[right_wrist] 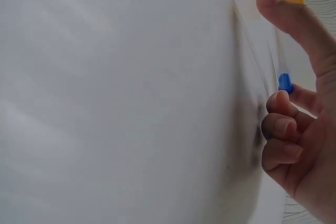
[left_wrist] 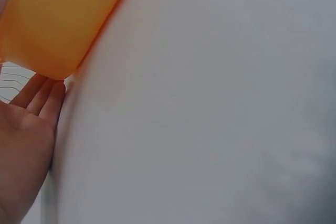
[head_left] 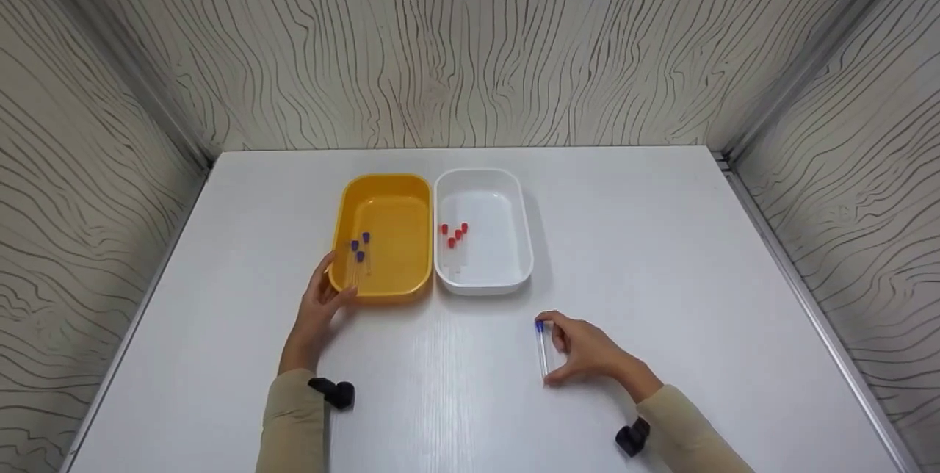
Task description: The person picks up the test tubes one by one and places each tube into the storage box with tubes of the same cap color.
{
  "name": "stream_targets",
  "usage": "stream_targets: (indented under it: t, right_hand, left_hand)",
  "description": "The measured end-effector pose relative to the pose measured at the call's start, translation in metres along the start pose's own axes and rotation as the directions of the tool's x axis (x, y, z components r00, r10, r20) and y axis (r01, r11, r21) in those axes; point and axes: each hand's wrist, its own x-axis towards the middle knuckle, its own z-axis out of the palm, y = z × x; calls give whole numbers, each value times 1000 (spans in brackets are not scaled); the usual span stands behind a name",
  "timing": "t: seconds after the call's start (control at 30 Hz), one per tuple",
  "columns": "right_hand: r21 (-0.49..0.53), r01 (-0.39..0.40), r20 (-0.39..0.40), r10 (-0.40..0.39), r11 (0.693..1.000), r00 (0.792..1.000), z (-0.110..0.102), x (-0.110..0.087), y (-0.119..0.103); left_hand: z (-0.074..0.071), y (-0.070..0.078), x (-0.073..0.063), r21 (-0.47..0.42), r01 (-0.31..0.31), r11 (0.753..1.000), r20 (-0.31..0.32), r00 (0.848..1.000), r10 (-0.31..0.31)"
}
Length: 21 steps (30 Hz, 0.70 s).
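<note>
My left hand (head_left: 317,309) holds the near left corner of the yellow tray (head_left: 422,238), thumb at the near wall and fingers along the left side. In the left wrist view, the fingers (left_wrist: 39,98) touch the tray's outer wall (left_wrist: 52,30). Three blue-capped test tubes (head_left: 360,256) lie inside it. At the front right, my right hand (head_left: 587,348) holds a clear test tube (head_left: 543,355) end to end between index finger and thumb. Its blue cap (right_wrist: 285,82) sits by the index finger; the other fingers are curled.
A white tray (head_left: 525,260) stands right beside the yellow one, with several red-capped test tubes (head_left: 454,242) at its left side. Wood-grain panels (head_left: 440,47) rise behind and at both sides of the white table (head_left: 631,238).
</note>
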Motion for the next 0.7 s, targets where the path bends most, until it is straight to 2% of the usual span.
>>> stream_targets:
  t: [0.17, 0.37, 0.6, 0.7]
  right_hand:
    - [36, 23, 15, -24, 999, 1000, -7, 4, -12]
    - [58, 16, 12, -17, 998, 1000, -16, 14, -27]
    - [64, 27, 8, -27, 998, 1000, -22, 28, -43]
    - [87, 52, 9, -52, 995, 999, -24, 35, -50]
  left_hand:
    - [0, -1, 1, -4, 4, 1000, 0, 1000, -4]
    - [-1, -2, 1, -12, -13, 1000, 1, 1000, 13]
    - [-2, -1, 2, -1, 14, 1000, 1, 1000, -14]
    - [-2, -1, 4, 5, -12, 1000, 1, 1000, 12]
